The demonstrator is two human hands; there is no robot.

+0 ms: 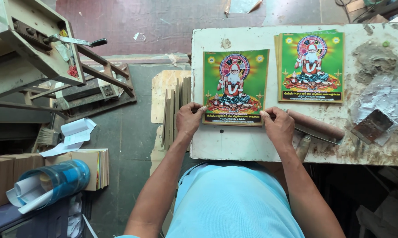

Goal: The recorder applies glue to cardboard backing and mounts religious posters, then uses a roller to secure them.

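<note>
- Both hands rest on the white worktable (234, 147), one at each lower corner of a green picture print (235, 87).
- Left hand (189, 118): fingers curled, fingertips pinching the print's lower left corner at the table's left edge.
- Right hand (278, 125): fingers bent, thumb and fingertips pressing on the print's lower right corner; the back of the hand lies just beside a wooden roller (317, 124).
- Two lots of prints show: the single one between the hands, and a stack of like prints (311, 66) further right and further from the person, apart from both hands.
- One roller, brown, lies on a slant at the right of the right hand.
- One flat scraper (372, 125) sits on a smeared grey patch near the table's right end.
- Several thin boards (175, 112) stand on edge just left of the table, beside the left hand.
- One blue plastic jar (53, 183) with rolled paper inside lies on its side at the lower left.
</note>
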